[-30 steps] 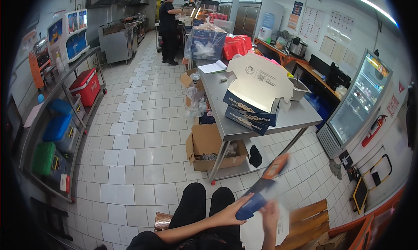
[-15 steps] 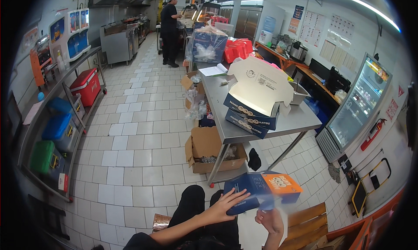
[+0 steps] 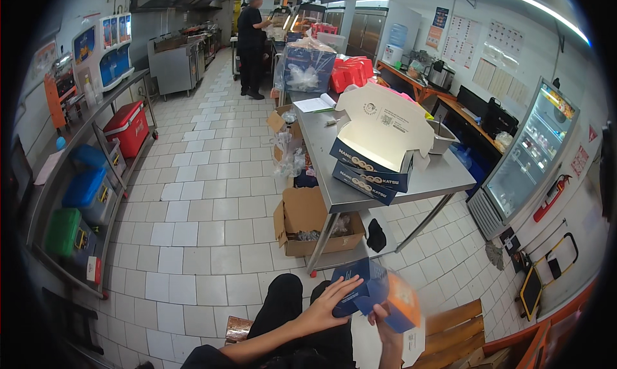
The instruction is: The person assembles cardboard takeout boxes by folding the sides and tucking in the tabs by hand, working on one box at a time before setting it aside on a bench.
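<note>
A commercial kitchen with a pale tiled floor (image 3: 193, 227) fills the frame, steel fridges and cooking equipment lining the far wall at the top. A steel desk (image 3: 443, 176) runs down the centre right, carrying a stack of blue boxes (image 3: 369, 170) whose white lid stands open, with a clear plastic bag (image 3: 307, 70) and red containers (image 3: 350, 73) further back. On the low shelf beneath the desk sits an open cardboard carton (image 3: 308, 218). At the left edge, a wire shelf (image 3: 83, 170) holds a red cooler (image 3: 128, 126), blue tubs (image 3: 83, 189) and a green tub (image 3: 64, 231). A glass-door drinks fridge (image 3: 527, 157) stands at the right. In the upper centre, another person in dark clothes (image 3: 250, 41) works at a counter, facing away. At the bottom centre, the seated wearer's dark-trousered knees show, and above them both hands hold a blue and orange carton (image 3: 379, 295). The left hand (image 3: 328, 301) spreads its fingers over the carton's blue left side, its grip closed on it. The right hand (image 3: 385, 324) supports the carton from below, fingers curled up against its underside. A wooden bench (image 3: 456, 330) lies just right of the hands.
</note>
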Demonstrator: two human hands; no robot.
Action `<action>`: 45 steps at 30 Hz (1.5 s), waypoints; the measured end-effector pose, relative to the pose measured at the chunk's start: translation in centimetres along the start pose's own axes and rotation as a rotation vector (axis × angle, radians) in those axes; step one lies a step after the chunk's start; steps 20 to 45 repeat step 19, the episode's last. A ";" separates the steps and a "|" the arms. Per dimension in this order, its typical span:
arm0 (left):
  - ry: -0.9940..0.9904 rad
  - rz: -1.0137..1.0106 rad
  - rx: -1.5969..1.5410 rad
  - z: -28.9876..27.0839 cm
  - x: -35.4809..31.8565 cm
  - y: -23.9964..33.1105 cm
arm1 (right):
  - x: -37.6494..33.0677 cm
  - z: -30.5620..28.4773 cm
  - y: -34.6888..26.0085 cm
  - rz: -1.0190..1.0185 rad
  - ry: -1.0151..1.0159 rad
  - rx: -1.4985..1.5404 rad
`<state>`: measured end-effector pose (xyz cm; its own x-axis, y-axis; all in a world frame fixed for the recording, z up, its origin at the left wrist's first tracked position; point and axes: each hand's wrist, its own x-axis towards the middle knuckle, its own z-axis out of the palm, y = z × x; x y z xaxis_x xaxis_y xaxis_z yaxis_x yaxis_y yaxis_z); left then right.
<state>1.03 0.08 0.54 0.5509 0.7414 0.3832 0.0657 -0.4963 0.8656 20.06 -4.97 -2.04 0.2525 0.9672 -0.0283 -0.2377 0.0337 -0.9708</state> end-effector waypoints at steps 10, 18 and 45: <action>-0.003 -0.002 0.155 0.3 -0.3 0.7 | 0.2 0.9 0.7 -0.304 0.286 -0.371; 0.080 -0.121 -0.150 1.5 -1.2 0.1 | 0.4 3.1 1.6 0.056 -0.165 0.531; 0.065 -0.143 -0.167 1.5 -1.3 0.1 | 0.8 2.6 2.7 0.068 -0.103 0.461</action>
